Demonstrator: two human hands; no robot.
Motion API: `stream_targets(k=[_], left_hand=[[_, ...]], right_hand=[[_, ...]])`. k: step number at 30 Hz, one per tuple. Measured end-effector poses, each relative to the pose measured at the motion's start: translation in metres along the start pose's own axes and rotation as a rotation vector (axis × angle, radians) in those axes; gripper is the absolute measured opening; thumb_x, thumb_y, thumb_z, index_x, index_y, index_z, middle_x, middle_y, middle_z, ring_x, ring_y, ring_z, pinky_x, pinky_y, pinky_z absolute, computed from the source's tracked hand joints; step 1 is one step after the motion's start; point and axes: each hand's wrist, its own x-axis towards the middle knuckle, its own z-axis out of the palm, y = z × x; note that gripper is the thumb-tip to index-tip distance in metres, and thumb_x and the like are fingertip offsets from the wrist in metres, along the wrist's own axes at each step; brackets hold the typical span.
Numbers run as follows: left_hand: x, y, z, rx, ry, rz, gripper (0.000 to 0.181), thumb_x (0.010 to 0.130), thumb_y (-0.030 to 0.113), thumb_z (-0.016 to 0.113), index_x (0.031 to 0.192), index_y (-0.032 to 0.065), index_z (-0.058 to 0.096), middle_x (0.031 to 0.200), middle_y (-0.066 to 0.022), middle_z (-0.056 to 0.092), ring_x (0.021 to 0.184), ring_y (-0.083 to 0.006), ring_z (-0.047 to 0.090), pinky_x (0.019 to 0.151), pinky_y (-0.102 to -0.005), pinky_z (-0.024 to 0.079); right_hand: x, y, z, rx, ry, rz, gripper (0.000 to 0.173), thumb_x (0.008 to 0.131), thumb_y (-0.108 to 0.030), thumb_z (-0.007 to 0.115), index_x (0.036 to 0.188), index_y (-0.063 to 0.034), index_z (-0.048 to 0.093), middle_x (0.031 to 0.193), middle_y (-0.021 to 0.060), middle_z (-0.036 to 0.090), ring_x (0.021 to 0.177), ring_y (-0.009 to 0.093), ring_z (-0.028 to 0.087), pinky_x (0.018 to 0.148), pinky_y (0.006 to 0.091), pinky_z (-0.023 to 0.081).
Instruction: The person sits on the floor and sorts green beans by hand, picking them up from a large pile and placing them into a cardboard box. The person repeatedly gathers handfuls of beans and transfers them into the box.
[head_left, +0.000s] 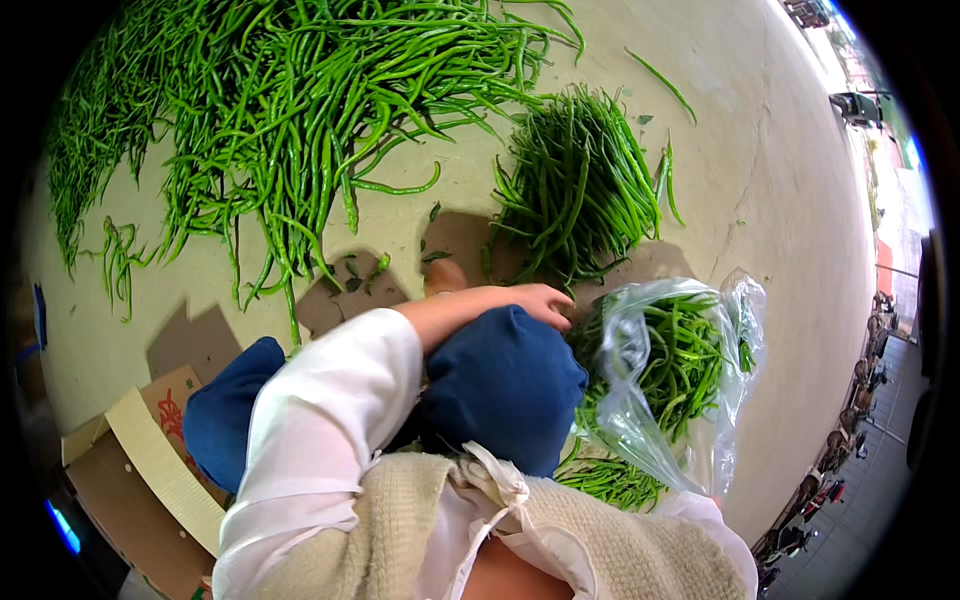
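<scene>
My left hand (545, 305) reaches across my knee, fingers curled and a little apart, with nothing visible in it. Just beyond it a thick bundle of long green chili peppers (577, 180) lies on the floor. To its right stands a clear plastic bag (626, 352), its mouth spread wide, with green chili peppers (679, 345) inside. My right hand (717, 500) is almost wholly hidden; only a sliver of skin shows between the white sleeve and the bag's near edge. More chili peppers (611, 480) lie between my knee and the bag.
A broad heap of green chilies (300, 97) covers the floor (787, 187) at upper left. Several loose chilies (664, 84) lie right of it. An open cardboard box (142, 480) stands by my left knee (232, 412). My other knee (502, 382) is under my left forearm.
</scene>
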Motion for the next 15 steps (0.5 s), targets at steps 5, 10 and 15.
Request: stream_targets(k=[5,10,15], left_hand=[[-0.135,-0.022,-0.054,0.438,0.479,-0.285,0.055,0.083,0.025,0.062,0.130,0.0005,0.047,0.106,-0.0109,0.066,0.093,-0.0198,0.064,0.082,-0.0304,0.049],[-0.327,0.025,-0.090,0.216,0.752,-0.320,0.050,0.087,0.023,0.061,0.130,0.0025,0.047,0.104,-0.0076,0.064,0.093,-0.0144,0.058,0.084,-0.0307,0.047],[-0.505,0.074,-0.037,0.147,1.401,0.019,0.043,0.092,0.024,0.056,0.130,0.0072,0.049,0.104,-0.0049,0.062,0.097,-0.0132,0.055,0.083,-0.0268,0.044]], right_hand=[[-0.108,0.009,0.069,-0.110,-0.235,-0.157,0.036,0.084,-0.019,0.055,0.111,0.0047,0.058,0.104,0.0149,0.061,0.090,0.027,0.060,0.079,0.0415,0.050],[-0.195,0.009,0.133,-0.196,-0.470,-0.316,0.038,0.084,-0.018,0.055,0.114,0.0046,0.057,0.107,0.0164,0.061,0.092,0.028,0.060,0.080,0.0425,0.050],[-0.210,0.004,0.158,-0.307,-0.518,-0.441,0.040,0.083,-0.017,0.056,0.117,0.0045,0.055,0.109,0.0179,0.060,0.094,0.030,0.060,0.081,0.0434,0.050]])
